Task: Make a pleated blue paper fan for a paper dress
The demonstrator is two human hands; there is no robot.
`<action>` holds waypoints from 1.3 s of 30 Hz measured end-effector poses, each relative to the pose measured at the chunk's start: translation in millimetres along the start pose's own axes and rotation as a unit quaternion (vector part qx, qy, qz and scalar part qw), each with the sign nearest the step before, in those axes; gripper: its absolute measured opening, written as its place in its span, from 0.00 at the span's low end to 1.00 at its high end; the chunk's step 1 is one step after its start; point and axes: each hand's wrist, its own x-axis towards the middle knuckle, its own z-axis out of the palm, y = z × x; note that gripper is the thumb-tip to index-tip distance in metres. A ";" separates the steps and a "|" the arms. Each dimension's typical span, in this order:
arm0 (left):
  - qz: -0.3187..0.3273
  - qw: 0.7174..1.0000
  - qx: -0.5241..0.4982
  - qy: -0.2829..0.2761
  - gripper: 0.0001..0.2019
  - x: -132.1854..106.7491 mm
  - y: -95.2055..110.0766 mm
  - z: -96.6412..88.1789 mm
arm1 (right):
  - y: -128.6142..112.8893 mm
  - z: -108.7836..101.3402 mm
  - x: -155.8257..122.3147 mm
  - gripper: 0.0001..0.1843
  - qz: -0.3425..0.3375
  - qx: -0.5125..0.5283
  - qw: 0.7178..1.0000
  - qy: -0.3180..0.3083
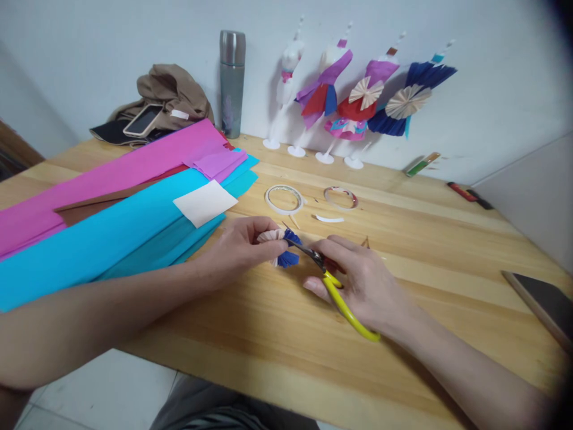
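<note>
Between the thumb and fingers of my left hand (253, 240) is a small pleated paper fan (286, 258), part cream and part dark blue. My right hand (358, 278) grips yellow-handled scissors (342, 304), whose blades point left. The blade tips reach the fan beside my left thumb, against its blue part. Whether the blades touch the paper I cannot tell. Just beyond my hands lie a white roll of tape (267, 200) and a curved white strip (329, 219).
Pink crepe paper (134, 164) and blue crepe paper (102, 224) cover the left side, with a white card (206, 203) on top. Several dressed figures on stands (367, 98) and a flask (232, 83) line the wall. A dark flat object (544, 301) lies far right.
</note>
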 end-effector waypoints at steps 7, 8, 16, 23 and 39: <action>0.007 1.000 0.010 0.001 0.09 -0.3 1.9 0.3 | 0.0 -0.1 -0.6 0.22 0.007 -0.015 1.000 -0.004; 0.004 1.000 0.007 0.000 0.09 -0.2 2.1 0.5 | -0.1 -0.2 -0.6 0.22 0.007 -0.019 1.000 -0.008; 0.000 1.000 -0.002 0.006 0.08 -0.5 2.2 2.3 | -0.3 0.7 -2.7 0.24 -0.019 -0.028 0.999 0.001; -0.003 1.000 -0.004 0.011 0.09 -0.5 1.7 2.3 | -0.9 1.1 -3.0 0.22 -0.033 -0.048 0.998 0.017; -0.015 1.000 -0.014 0.018 0.09 -1.0 4.2 4.1 | -0.5 1.6 -6.2 0.22 -0.036 -0.085 0.995 0.037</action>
